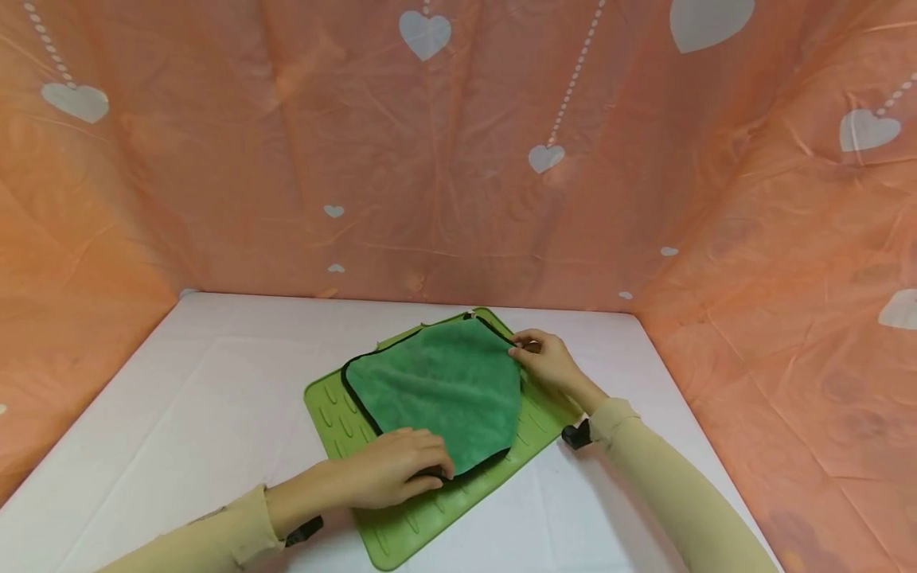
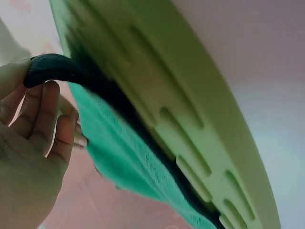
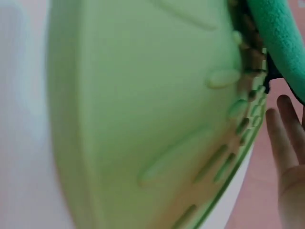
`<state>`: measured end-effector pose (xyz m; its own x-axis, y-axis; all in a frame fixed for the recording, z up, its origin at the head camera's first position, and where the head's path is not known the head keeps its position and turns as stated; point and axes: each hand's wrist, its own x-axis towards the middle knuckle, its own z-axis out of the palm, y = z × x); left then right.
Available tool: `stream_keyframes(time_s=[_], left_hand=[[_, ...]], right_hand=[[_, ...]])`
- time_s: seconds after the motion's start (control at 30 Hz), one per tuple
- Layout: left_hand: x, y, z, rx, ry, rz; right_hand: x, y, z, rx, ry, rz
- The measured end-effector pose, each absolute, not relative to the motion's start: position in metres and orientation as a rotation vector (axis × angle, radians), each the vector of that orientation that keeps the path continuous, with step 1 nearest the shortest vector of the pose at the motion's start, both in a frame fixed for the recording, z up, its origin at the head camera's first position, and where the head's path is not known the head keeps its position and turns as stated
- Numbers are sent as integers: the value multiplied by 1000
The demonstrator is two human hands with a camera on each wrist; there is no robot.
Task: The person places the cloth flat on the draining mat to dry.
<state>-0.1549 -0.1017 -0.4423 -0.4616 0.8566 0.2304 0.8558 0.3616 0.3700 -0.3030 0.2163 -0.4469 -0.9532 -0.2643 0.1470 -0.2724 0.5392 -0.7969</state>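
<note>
A green cloth [image 1: 444,390] with a black edging lies over a light green ridged mat [image 1: 401,533], set at a slant on the white table. At its near edge, my left hand [image 1: 390,469] pinches the black border between thumb and fingers. The left wrist view shows that border lifted off the mat [image 2: 190,129] in the left hand [image 2: 35,129]. My right hand [image 1: 548,362] pinches the cloth's far right edge. In the right wrist view the right hand [image 3: 290,152] shows only in part, below the raised cloth [image 3: 281,38].
The white table [image 1: 179,398] reaches back to an orange curtain [image 1: 394,159] with pale hearts, which also encloses both sides. Black straps [image 1: 577,434] are on both wrists, by the sleeve cuffs.
</note>
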Motion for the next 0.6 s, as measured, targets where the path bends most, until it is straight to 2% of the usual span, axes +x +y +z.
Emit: stream_keyframes(time_s=[0.13, 0.37, 0.6], left_hand=[[-156, -110, -437, 1601, 2604, 783], [-156, -124, -436, 1596, 2624, 808], [-150, -126, -447, 1605, 2607, 724]], right_hand=[[-299, 217, -440, 464, -2713, 1495], [-297, 222, -436, 485, -2731, 1354], [-298, 230, -450, 505, -2792, 1260]])
